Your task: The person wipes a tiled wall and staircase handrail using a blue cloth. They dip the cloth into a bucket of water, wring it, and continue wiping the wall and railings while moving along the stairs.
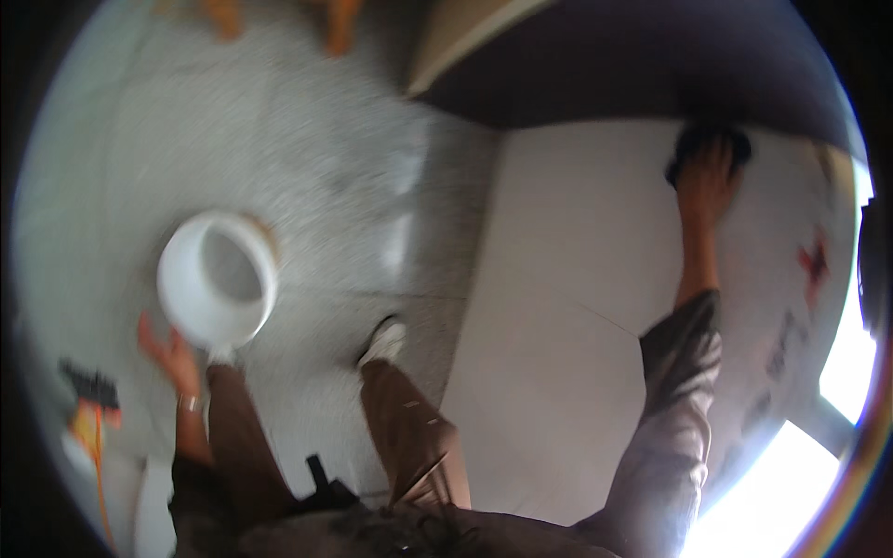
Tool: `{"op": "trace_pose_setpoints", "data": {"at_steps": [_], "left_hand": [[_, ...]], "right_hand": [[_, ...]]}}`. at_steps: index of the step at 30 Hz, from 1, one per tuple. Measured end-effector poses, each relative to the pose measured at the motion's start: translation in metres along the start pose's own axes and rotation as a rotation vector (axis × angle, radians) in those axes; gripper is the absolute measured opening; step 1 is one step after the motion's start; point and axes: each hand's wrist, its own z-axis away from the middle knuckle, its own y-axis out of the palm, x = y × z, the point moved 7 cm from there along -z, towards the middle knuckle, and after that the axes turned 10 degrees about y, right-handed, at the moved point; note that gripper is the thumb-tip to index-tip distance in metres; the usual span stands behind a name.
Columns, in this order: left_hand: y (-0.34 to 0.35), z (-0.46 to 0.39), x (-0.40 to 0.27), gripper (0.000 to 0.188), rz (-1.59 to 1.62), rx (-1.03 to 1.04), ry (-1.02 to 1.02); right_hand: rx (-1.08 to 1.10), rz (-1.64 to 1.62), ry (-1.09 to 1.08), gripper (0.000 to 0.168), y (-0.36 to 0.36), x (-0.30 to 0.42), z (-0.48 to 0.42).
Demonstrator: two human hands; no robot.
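Note:
My right hand [704, 178] reaches out over a pale wall-like surface [558, 279] and presses a dark cloth [739, 146] to it, close to the dark purple surface at the top. Fingers of that hand lie over the cloth and cover part of it. To the left, my left hand [171, 359] is beside the lower rim of a white bucket [181, 279]. Its fingers are apart and nothing shows in them; blur hides whether they touch the bucket. The bucket's mouth faces up towards me, showing its greyish inside.
A dark purple surface [628, 63] meets the pale one. Red marks [813, 265] and dark marks lie at right, near bright windows [767, 488]. Orange legs [342, 28] stand on the grey floor [314, 153]. An orange cord [99, 460] and a dark object [91, 382] lie lower left.

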Motion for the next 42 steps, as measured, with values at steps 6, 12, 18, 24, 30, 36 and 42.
{"op": "trace_pose_setpoints", "data": {"at_steps": [6,12,18,24,30,36,42], "left_hand": [[-0.011,-0.012,0.038,0.071,-0.183,0.044,-0.075],[0.047,0.084,0.123,0.103,0.509,0.482,-0.871],[0.136,0.156,0.11,0.059,1.185,0.333,-1.26],[0.124,0.116,0.108,0.037,1.271,0.17,-1.208],[0.007,0.095,0.117,0.05,1.274,-0.115,-1.465],[-0.138,0.107,0.165,0.05,1.301,-0.36,-1.55],[-0.227,0.14,0.274,0.048,1.561,-0.657,-1.529]], "right_hand": [[0.458,-0.069,-0.865,0.037,0.102,0.188,0.264],[1.123,-0.283,-1.343,0.032,0.063,0.162,0.608],[1.417,-0.461,-0.784,0.039,-0.029,0.066,0.601],[1.333,-0.432,-0.683,0.042,0.013,0.0,0.598],[1.155,-0.66,-0.776,0.041,-0.111,0.077,0.531],[0.946,-0.996,-1.028,0.039,-0.385,0.161,0.471],[0.78,-1.125,-1.163,0.037,-0.628,0.184,0.442]]}}
